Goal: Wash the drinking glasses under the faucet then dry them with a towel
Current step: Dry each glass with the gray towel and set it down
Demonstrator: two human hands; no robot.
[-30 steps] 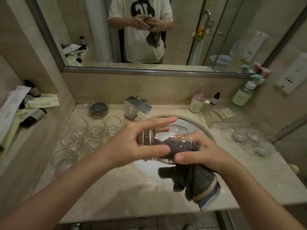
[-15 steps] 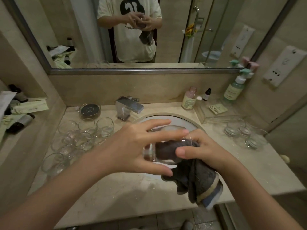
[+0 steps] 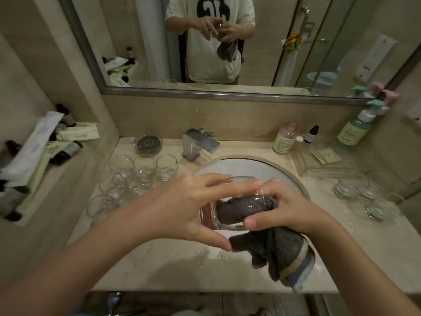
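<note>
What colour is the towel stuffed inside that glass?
Dark grey, with a beige and blue striped band near its hanging end; the head view shows the towel best.

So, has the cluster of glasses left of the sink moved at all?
No. The cluster of glasses still stands left of the faucet, in front of the black dish, as before.

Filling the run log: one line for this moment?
step: drying | left hand: holds glass | right hand: pushes towel inside | over sink
</note>
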